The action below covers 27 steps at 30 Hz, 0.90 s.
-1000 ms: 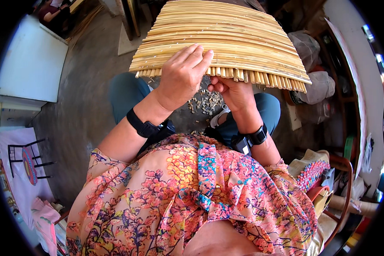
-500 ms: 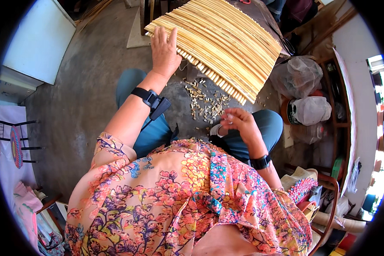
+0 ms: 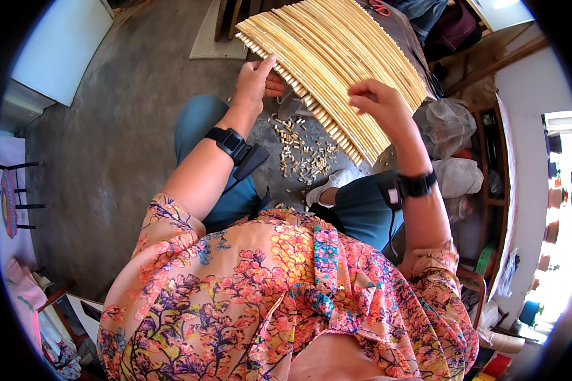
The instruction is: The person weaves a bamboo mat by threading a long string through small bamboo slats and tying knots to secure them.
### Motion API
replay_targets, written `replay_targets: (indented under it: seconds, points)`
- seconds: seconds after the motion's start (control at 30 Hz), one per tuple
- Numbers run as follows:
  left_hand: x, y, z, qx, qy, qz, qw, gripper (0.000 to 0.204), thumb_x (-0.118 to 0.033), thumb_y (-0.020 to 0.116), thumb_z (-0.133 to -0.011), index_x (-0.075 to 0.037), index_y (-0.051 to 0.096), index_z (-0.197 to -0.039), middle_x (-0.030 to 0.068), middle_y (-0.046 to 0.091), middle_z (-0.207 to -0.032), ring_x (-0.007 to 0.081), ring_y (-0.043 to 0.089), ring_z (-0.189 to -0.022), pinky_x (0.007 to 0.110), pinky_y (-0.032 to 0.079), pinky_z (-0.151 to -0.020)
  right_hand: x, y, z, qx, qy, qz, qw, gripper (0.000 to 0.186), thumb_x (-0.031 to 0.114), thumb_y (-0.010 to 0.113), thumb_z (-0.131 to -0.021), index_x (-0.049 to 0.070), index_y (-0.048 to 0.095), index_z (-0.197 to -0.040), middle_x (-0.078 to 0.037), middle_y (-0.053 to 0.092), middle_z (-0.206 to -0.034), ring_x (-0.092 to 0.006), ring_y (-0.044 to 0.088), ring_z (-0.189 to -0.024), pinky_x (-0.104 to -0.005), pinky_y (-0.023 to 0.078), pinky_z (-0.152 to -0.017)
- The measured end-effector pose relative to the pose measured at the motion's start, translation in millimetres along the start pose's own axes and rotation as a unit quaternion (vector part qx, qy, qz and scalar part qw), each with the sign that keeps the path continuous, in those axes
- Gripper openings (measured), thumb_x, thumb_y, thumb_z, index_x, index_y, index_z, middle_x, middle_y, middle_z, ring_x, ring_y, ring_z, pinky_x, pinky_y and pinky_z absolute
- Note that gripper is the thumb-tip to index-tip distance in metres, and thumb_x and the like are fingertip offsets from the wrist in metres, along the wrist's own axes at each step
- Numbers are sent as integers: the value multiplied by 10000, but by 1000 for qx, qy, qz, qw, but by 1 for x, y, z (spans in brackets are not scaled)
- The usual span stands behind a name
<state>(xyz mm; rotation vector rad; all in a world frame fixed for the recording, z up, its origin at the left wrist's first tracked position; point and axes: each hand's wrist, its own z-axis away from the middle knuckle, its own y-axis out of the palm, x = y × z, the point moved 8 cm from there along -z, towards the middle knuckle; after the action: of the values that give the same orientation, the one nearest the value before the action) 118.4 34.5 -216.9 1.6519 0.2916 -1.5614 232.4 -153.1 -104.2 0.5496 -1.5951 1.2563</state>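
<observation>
While the bamboo mat (image 3: pixel 337 63) has swung further round than a half-second ago, now running up and to the right, I see my left hand (image 3: pixel 255 79) at its near left edge, fingers closed on the slat ends. In the middle, cut bamboo bits (image 3: pixel 302 155) lie scattered on the concrete floor (image 3: pixel 121 140) between my knees. My right hand (image 3: pixel 372 101), which was low by my lap, is now up on the mat's lower edge, fingers curled together pinching a slat; so both hands now work the mat.
</observation>
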Motion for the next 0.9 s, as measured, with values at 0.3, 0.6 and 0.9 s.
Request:
replay_targets:
  seconds: [0.3,0.6,0.9]
  points:
    - [12,21,0,26,-70,-18,997,416,-404,687,-759,-10,611,-866,75,600,-613,125,525,-382,224,416,-348,3,54,-70,-20,-61,172,983,216,145,734,-682,14,654,-834,-93,630,-746,-177,602,-695,-292,483,-647]
    - [8,37,2,64,-22,22,997,282,-270,672,-785,5,627,-836,71,603,-610,130,503,-353,231,371,-300,11,51,-58,-101,-135,212,963,154,159,712,-675,55,659,-777,-110,600,-760,-270,606,-730,-354,474,-653]
    - [3,41,1,64,0,32,997,283,-247,670,-783,14,614,-878,82,601,-629,135,469,-329,233,341,-287,23,54,-56,-150,-248,305,907,171,206,672,-717,50,603,-710,-117,583,-742,-311,582,-709,-396,463,-628]
